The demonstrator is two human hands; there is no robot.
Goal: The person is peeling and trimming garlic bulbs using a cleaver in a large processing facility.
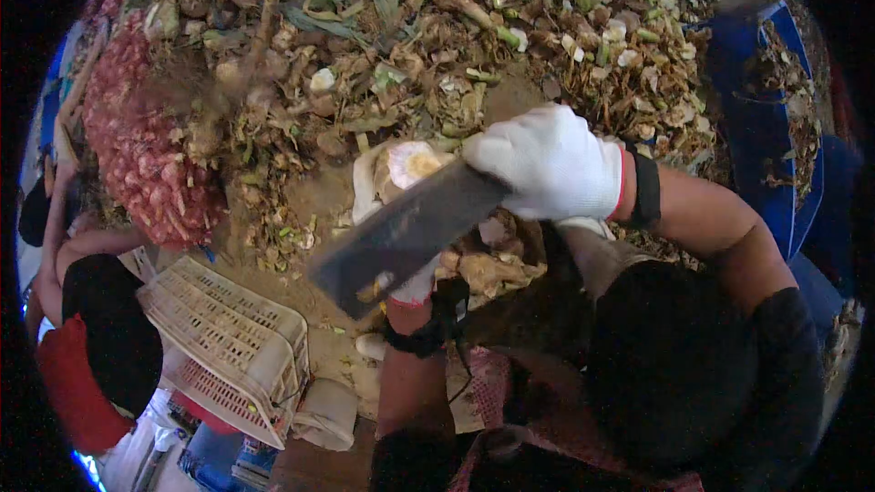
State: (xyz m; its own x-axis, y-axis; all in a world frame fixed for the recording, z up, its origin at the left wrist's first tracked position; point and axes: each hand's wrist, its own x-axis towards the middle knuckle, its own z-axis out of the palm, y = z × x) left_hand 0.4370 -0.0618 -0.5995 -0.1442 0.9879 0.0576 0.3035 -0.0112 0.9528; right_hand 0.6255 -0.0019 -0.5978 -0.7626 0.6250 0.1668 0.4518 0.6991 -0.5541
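Note:
My right hand, in a white knit glove with a red cuff, grips a broad dark cleaver blade. The blade lies slantwise across my left hand, also gloved in white, and hides most of its palm. Left fingers curl beside a pale garlic bulb, which appears held in that hand above the blade's upper edge. How the thumb sits is hidden. Beneath the blade and my right hand lie brown, dry garlic bulbs and husks. Black bands circle both wrists.
Garlic stalks, bulbs and trimmings heap across the far side. A full red mesh sack of garlic stands left. Nearer is a cream plastic crate. A blue container edges the right. Another person is at far left.

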